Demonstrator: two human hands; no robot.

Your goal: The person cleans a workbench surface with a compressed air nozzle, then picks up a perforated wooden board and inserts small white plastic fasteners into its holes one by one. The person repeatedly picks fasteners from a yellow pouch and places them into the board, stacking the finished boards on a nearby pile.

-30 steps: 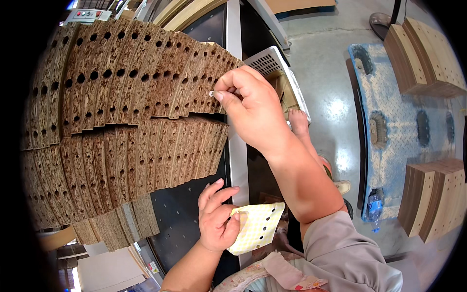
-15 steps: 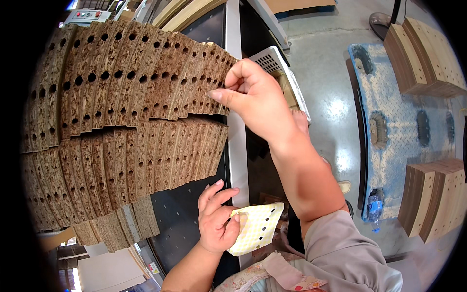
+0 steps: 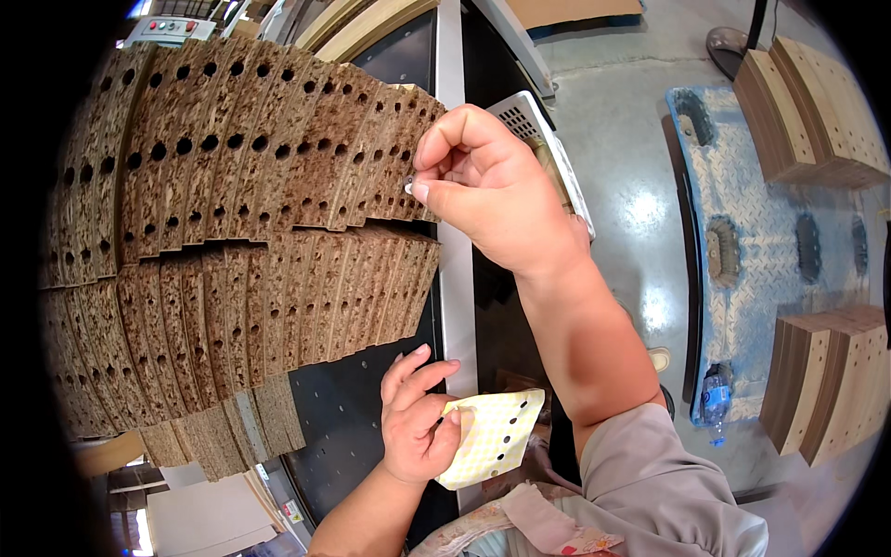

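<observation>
My right hand [image 3: 487,186] is closed in a pinch at the right end of the upper row of stacked chipboard panels [image 3: 232,148]. A small pale, shiny fitting [image 3: 409,186] shows between its thumb and forefinger, close to the drilled holes in the panel edges. Lower down, my left hand [image 3: 418,422] grips a yellow-and-white checked pouch [image 3: 497,436] between thumb and bent fingers, while other fingers stretch upward. Dark dots run along the pouch's right side. What the pouch holds is hidden.
A second row of chipboard panels [image 3: 278,316] lies below the first on a dark table with a pale edge strip [image 3: 455,306]. A white crate [image 3: 561,158] stands beyond my right hand. At right, a blue pallet [image 3: 761,278] bears panel stacks [image 3: 826,371] and a plastic bottle [image 3: 716,399].
My right hand has shifted slightly left along the panel ends, and the small fitting now shows at its fingertips. My left hand and the pouch have hardly moved.
</observation>
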